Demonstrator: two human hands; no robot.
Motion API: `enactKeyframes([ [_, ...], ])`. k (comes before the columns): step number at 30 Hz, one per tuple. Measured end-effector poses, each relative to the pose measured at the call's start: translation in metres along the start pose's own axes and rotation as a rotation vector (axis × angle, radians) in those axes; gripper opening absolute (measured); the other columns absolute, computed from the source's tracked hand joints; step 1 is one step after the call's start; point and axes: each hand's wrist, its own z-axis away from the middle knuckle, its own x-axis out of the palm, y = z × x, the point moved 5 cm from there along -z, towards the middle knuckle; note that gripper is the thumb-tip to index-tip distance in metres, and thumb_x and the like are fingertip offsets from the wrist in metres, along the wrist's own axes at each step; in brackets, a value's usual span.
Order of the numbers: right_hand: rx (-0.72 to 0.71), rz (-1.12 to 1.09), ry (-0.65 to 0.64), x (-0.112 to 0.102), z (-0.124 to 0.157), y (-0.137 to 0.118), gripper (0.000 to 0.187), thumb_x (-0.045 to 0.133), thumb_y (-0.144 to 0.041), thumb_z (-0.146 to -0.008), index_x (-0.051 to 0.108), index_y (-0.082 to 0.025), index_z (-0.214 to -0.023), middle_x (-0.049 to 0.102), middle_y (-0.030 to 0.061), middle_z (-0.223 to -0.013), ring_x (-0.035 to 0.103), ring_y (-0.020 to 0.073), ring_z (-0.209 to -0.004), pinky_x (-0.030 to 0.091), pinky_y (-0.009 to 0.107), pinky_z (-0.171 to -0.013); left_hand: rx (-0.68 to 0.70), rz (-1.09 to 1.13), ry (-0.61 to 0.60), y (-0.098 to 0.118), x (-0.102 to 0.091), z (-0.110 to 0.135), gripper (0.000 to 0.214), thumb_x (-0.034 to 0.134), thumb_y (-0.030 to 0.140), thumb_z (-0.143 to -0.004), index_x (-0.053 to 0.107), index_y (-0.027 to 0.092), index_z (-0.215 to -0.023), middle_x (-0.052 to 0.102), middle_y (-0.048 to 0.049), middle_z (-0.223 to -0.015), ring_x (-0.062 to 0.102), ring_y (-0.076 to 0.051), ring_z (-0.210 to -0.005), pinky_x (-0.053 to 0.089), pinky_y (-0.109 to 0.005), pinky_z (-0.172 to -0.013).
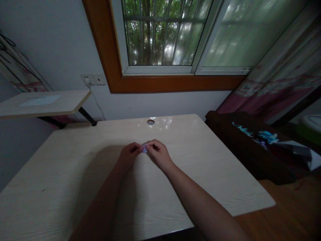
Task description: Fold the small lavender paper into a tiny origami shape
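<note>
The small pale lilac scrap of paper sits between your two hands, at or just above the surface near the middle of the tabletop. It looks thin and flat with straight edges. Only a small angular patch shows, so its full outline and any creases cannot be made out.

Your left hand has its fingers curled in, with the fingertips pressed against the scrap's left edge. Your right hand mirrors it, knuckles raised and fingertips closed on the right edge. Both grips are tight pinches, and the two sets of fingertips are nearly touching across the paper. Both forearms run bare from the near edge of the desk.

The pale wood-grain laminate desk is smooth and rectangular, with a faint sheen toward the back. A round cable hole sits at its far edge, well apart from the hands.

To the left is a light wooden side shelf on dark brackets, and a white wall socket is above it. The orange-brown wooden window frame is straight ahead. To the right is a dark wooden piece of furniture, with a pink patterned curtain above it.
</note>
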Motion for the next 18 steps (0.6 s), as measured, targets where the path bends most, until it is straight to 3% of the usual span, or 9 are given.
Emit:
enactKeyframes([
  [6, -0.069, 0.056, -0.015, 0.0004, 0.0002, -0.0044, 0.014, 0.065, -0.034, -0.087, 0.072, -0.022, -0.082, 0.06, 0.002, -0.075, 0.055, 0.0165, -0.071, 0.043, 0.029, -0.066, -0.036, -0.036, -0.052, -0.0054, 0.0036, -0.0005, 0.024, 0.073, 0.04, -0.074, 0.07, 0.017, -0.08, 0.067, 0.0008, -0.07, 0.06, -0.014, -0.066, 0.046, -0.025, -0.065],
  [11, -0.075, 0.068, -0.02, 0.0001, -0.0002, -0.0056, 0.015, 0.065, -0.034, -0.088, 0.072, -0.022, -0.082, 0.063, 0.0029, -0.078, 0.057, 0.0167, -0.073, 0.043, 0.029, -0.067, -0.052, -0.077, -0.078, -0.0088, 0.004, -0.0006, 0.026, 0.072, 0.042, -0.075, 0.07, 0.017, -0.082, 0.068, -0.0001, -0.075, 0.06, -0.016, -0.07, 0.046, -0.026, -0.069],
  [18, -0.059, 0.037, 0.037, -0.0018, -0.0014, 0.0006, 0.017, 0.059, -0.032, -0.091, 0.07, -0.021, -0.085, 0.065, 0.0029, -0.083, 0.06, 0.0169, -0.079, 0.045, 0.028, -0.072, -0.073, -0.054, 0.01, -0.0031, -0.0016, -0.0016, 0.026, 0.073, 0.042, -0.073, 0.07, 0.016, -0.078, 0.068, 0.0002, -0.072, 0.059, -0.015, -0.07, 0.045, -0.025, -0.069],
])
